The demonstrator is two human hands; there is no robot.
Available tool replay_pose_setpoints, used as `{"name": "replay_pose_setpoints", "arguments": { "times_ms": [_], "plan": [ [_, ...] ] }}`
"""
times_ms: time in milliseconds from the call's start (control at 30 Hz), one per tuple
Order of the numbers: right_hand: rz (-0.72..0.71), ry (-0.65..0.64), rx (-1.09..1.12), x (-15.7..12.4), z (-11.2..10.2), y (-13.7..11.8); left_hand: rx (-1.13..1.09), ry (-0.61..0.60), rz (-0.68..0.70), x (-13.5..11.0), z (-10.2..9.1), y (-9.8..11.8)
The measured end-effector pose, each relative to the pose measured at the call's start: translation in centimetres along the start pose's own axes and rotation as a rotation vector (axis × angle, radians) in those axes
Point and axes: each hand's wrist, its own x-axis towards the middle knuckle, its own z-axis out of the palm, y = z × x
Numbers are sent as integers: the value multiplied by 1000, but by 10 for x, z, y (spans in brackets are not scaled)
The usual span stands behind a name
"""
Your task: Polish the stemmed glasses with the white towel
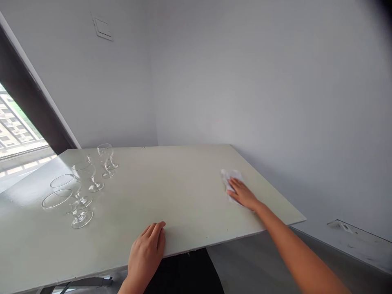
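My right hand (242, 193) lies flat with its fingers stretched out on a small white cloth (230, 176), pressing it to the pale table top (171, 192) near the right edge. My left hand (147, 250) rests on the table's near edge, fingers loosely bent over it, nothing in it. Several empty stemmed glasses stand in a row at the left: the nearest glass (65, 204), another glass (87, 173) behind it, and the farthest glass (106, 154).
The table stands in a corner of grey walls (245, 81). A window (15, 130) with a dark frame is at the left. Grey floor (260, 261) shows beyond the table's right corner, with a low ledge (358, 237) along the wall.
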Motion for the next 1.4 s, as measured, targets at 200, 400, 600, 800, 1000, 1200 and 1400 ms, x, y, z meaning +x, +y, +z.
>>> {"name": "replay_pose_setpoints", "arguments": {
  "times_ms": [200, 400, 600, 800, 1000, 1200, 1400],
  "plan": [
    [371, 57, -115, -54, 8, 73, 28, -10, 10, 0, 2, -1],
    [396, 139, -164, -88, 19, 46, 68, -30, -2, -3, 4, 0],
    [215, 178, -116, -98, 31, 3, 53, -85, -24, -2, 0, 3],
    [-83, 174, -37, -83, 42, -37, 12, -96, -56, -4, -3, 8],
    [-407, 5, 54, -36, 31, -100, -148, -114, -120, -4, -5, 9],
    [-665, -136, 235, 32, 15, -147, -671, -98, -336, 34, -20, -12],
    [-583, -96, 626, 96, 12, -160, -1138, 245, -880, 126, -25, -71]
  ]
}}
